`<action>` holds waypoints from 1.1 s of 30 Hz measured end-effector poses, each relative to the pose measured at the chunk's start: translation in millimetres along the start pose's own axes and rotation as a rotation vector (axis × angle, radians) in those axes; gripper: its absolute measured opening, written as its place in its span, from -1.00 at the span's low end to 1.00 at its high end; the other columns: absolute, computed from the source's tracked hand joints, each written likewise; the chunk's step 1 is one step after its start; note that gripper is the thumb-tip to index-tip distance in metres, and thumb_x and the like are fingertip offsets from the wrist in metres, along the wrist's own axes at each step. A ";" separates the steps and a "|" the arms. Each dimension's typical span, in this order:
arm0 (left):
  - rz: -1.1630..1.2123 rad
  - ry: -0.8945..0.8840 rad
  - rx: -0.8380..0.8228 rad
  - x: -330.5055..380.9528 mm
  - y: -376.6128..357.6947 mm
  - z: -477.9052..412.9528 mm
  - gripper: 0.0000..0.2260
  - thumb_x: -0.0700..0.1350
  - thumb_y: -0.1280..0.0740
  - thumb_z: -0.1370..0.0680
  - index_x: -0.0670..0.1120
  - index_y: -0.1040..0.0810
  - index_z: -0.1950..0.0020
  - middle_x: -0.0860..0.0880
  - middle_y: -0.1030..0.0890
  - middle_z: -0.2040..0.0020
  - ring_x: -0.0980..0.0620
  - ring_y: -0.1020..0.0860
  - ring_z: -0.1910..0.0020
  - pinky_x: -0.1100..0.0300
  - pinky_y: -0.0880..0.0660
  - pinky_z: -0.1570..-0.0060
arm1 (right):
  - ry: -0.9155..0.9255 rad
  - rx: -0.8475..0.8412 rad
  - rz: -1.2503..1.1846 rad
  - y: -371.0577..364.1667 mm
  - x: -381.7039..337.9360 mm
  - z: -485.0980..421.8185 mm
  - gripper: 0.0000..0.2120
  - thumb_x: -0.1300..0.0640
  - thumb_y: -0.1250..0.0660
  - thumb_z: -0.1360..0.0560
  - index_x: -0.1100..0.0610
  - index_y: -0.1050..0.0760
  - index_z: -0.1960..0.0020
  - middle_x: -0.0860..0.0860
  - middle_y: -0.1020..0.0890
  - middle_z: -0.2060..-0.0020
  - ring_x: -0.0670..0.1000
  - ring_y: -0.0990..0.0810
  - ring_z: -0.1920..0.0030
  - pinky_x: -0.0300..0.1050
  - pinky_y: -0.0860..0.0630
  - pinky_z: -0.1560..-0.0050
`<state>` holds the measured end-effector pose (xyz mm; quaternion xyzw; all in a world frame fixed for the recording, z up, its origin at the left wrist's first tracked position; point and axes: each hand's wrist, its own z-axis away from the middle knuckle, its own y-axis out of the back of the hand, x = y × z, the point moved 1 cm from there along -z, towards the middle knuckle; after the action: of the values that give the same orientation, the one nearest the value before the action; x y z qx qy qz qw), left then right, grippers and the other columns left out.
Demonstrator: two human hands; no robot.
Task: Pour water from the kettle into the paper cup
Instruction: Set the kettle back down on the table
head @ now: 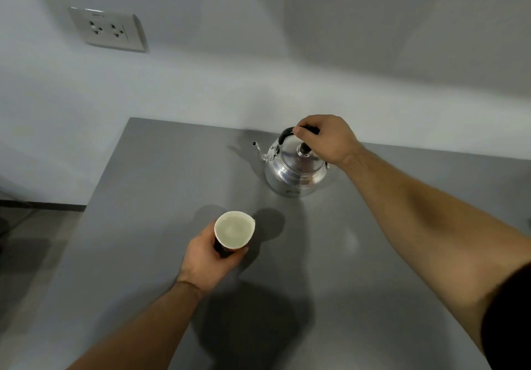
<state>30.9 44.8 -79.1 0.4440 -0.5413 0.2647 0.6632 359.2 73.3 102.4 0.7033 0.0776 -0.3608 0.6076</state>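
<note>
The kettle (296, 170) sits flat on the gray table (143, 168), far from you at about 1 o'clock, close to the wall. It is shiny and silver, with a small black knob on its lid, and its thin spout points to 9 o'clock. Your right hand (327, 140) is wrapped tight around the black handle on top of it. The paper cup (234, 230) is nearer to you, at about 11 o'clock from your body and at 7 o'clock from the kettle, a good way apart from it. Your left hand (209, 257) is closed around the side of the cup. The cup looks white inside, with what seems to be a little water in it; you cannot tell if its bottom touches the table. Nothing lies between the cup and the kettle, just bare table with dark shadows. On the wall, up at 10 o'clock, there is one wall plate (107, 29) with two sockets. You can count one kettle, one cup, two hands.
</note>
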 end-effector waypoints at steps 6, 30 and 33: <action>-0.016 -0.004 0.012 1.8 0.0 1.3 -0.47 -0.02 -0.65 -0.31 0.30 -0.59 -0.21 0.25 -0.72 -0.11 0.22 -0.68 -0.12 0.24 -0.59 -0.15 | -0.006 0.004 -0.010 -1.7 3.7 -31.3 -0.83 -0.10 -0.35 -0.60 -0.12 -0.70 0.05 -0.19 -0.68 0.29 -0.22 -0.63 0.21 -0.14 -0.48 0.12; -0.090 -0.045 0.034 13.2 3.6 2.5 -0.32 0.03 -0.67 -0.31 0.26 -0.45 -0.34 0.30 -0.65 -0.22 0.28 -0.63 -0.18 0.30 -0.55 -0.14 | -0.025 0.049 -0.027 -10.2 -6.6 -73.8 -0.82 -0.10 -0.37 -0.61 -0.09 -0.73 0.00 -0.13 -0.74 0.23 -0.20 -0.66 0.19 -0.15 -0.52 0.10; -0.078 -0.039 0.030 12.7 3.0 3.3 -0.31 0.01 -0.67 -0.31 0.23 -0.46 -0.35 0.29 -0.66 -0.21 0.27 -0.63 -0.18 0.32 -0.55 -0.13 | -0.029 0.042 -0.002 -11.8 -8.1 -70.8 -0.77 -0.11 -0.33 -0.61 -0.06 -0.73 -0.06 -0.09 -0.74 0.14 0.00 -0.70 0.03 -0.01 -0.62 -0.08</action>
<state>30.3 41.6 -66.0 0.4797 -0.5321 0.2380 0.6557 376.1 143.4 97.9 0.7107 0.0622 -0.3731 0.5932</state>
